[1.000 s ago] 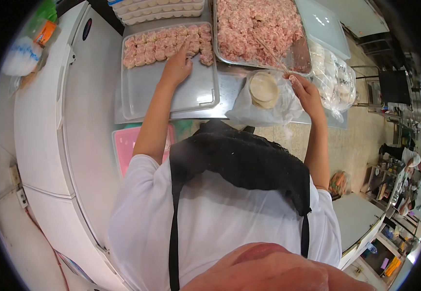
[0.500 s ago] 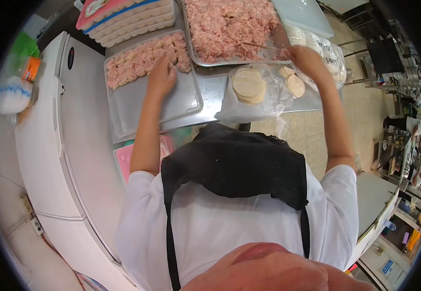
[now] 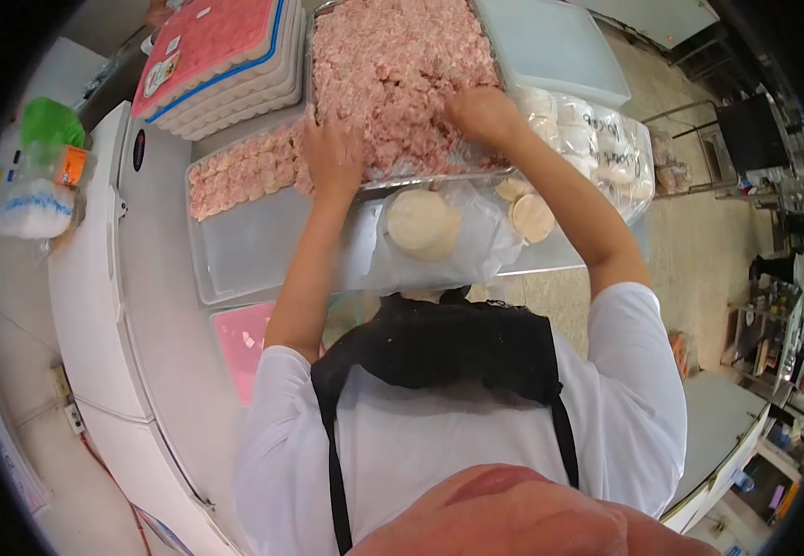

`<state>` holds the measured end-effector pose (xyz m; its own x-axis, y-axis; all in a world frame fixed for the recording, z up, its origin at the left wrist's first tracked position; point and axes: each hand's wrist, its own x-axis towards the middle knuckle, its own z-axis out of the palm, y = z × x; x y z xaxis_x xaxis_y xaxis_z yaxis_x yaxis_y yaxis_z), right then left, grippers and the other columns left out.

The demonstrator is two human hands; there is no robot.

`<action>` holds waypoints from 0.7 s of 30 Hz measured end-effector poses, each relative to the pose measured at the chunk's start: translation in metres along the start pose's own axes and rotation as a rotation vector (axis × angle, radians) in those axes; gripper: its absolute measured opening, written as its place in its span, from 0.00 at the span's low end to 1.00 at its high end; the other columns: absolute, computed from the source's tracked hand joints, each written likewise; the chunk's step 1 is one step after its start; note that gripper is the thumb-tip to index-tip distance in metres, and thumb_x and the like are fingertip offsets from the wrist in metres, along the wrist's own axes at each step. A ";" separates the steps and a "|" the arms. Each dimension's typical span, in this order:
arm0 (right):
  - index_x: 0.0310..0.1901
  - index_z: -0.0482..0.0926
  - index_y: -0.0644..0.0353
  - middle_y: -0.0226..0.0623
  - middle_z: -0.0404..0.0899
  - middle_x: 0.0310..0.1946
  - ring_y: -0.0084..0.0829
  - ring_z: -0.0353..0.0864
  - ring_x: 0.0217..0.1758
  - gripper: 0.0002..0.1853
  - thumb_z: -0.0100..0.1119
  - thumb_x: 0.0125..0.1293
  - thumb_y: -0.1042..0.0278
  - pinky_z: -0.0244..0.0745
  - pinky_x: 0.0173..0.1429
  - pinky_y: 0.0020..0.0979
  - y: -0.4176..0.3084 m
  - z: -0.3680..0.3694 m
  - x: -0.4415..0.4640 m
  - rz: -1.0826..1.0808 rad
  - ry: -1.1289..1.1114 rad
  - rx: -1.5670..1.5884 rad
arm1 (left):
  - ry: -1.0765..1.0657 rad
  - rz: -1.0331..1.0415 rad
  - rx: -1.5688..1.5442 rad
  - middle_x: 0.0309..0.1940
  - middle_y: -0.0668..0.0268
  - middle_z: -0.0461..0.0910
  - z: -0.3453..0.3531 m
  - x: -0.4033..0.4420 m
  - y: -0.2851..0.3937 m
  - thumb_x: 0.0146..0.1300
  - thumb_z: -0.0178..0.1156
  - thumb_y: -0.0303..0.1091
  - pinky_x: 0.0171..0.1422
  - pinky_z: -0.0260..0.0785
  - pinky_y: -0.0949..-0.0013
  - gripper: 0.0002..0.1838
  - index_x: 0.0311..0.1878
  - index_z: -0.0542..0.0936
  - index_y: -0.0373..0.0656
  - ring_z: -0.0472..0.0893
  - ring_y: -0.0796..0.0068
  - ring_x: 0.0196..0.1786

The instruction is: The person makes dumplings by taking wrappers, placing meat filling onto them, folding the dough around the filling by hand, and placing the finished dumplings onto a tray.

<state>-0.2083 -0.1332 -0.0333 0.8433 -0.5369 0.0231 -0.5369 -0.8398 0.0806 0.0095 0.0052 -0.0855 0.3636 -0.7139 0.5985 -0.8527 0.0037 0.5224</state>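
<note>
My left hand (image 3: pixel 334 159) is at the near-left corner of a large metal tray (image 3: pixel 392 183) heaped with pink minced meat (image 3: pixel 392 65). Its fingers look stretched out and slightly blurred, with nothing visible in them. My right hand (image 3: pixel 478 115) is closed over the right side of the meat; the thin stick-like tool it held a moment ago is hidden now. Left of the meat, rows of filled dumplings (image 3: pixel 244 171) fill the far part of a clear plastic tray (image 3: pixel 249 255). Closer to me, a stack of round dough wrappers (image 3: pixel 422 224) lies on a plastic bag (image 3: pixel 476 250).
Stacked trays with a red lid (image 3: pixel 207 56) stand at the back left. A pale plastic lid (image 3: pixel 555 51) and bagged white rounds (image 3: pixel 606 139) are on the right. Loose wrappers (image 3: pixel 533 218) lie near the table's front edge. A white fridge (image 3: pixel 91 278) stands left.
My left hand has moved right, from the dumpling rows to the meat tray's corner. My right hand has moved left, further over the meat. The view has shifted, too.
</note>
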 end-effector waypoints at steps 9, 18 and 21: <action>0.27 0.80 0.57 0.39 0.81 0.28 0.41 0.83 0.33 0.09 0.53 0.58 0.63 0.78 0.35 0.42 0.055 -0.050 -0.008 -0.325 -0.060 -0.179 | -0.008 -0.017 0.123 0.61 0.41 0.65 -0.002 -0.008 0.019 0.66 0.53 0.44 0.69 0.51 0.45 0.27 0.64 0.68 0.39 0.62 0.39 0.65; 0.28 0.81 0.57 0.39 0.82 0.30 0.41 0.83 0.39 0.12 0.51 0.61 0.62 0.78 0.40 0.42 0.087 -0.036 0.127 -0.243 0.286 -0.188 | 0.115 -0.072 0.090 0.60 0.43 0.67 0.001 -0.014 0.002 0.68 0.49 0.43 0.70 0.50 0.49 0.25 0.64 0.68 0.39 0.63 0.40 0.63; 0.29 0.81 0.58 0.39 0.83 0.30 0.41 0.84 0.38 0.11 0.50 0.60 0.64 0.78 0.40 0.42 0.052 -0.026 0.136 -0.361 0.273 -0.164 | 0.090 -0.086 0.023 0.60 0.42 0.66 -0.002 -0.010 0.002 0.68 0.47 0.45 0.70 0.50 0.49 0.27 0.65 0.67 0.38 0.62 0.40 0.63</action>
<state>-0.1211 -0.2480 -0.0003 0.9624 -0.1541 0.2237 -0.2163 -0.9330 0.2876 0.0051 0.0134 -0.0892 0.4671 -0.6454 0.6043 -0.8247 -0.0715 0.5611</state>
